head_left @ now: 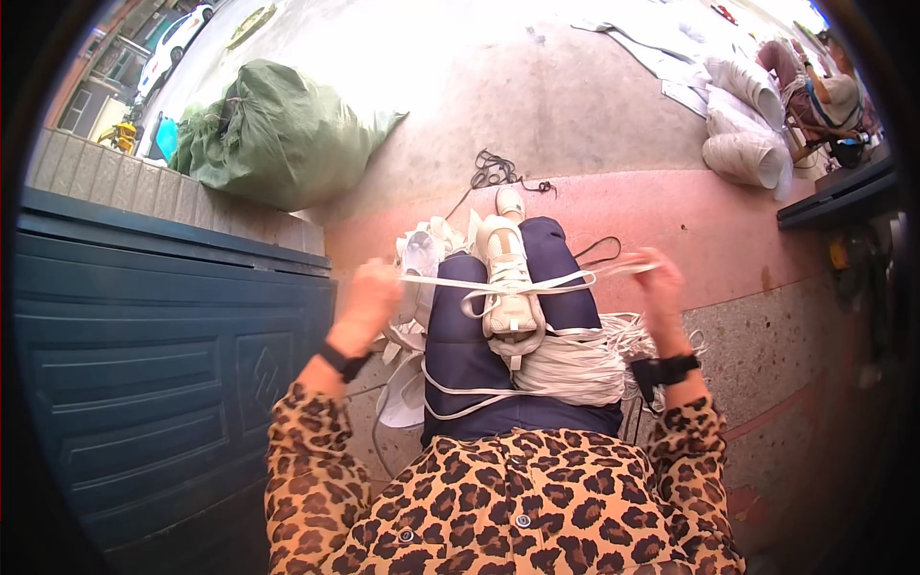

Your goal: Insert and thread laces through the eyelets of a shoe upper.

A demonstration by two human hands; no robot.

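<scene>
A cream and tan sneaker [515, 309] rests between my thighs, its toe pointing away from me. From its upper, a white shoelace [446, 282] stretches out to both sides, with a loop lying over the tongue. My left hand [372, 297], slightly blurred, is closed on one length of it left of the shoe. On the right, my right hand [657, 284] pinches the other length. Across my right thigh lies a thick bundle of white laces [565, 369], its loose ends hanging off to the side. Several white shoes [422, 254] are heaped beside my left leg.
A large green sack [278, 134] stands ahead on the left, beyond a dark blue panelled door [163, 364]. Black cord [494, 171] lies on the floor ahead. White sacks [743, 129] sit at the far right near another seated person [832, 91].
</scene>
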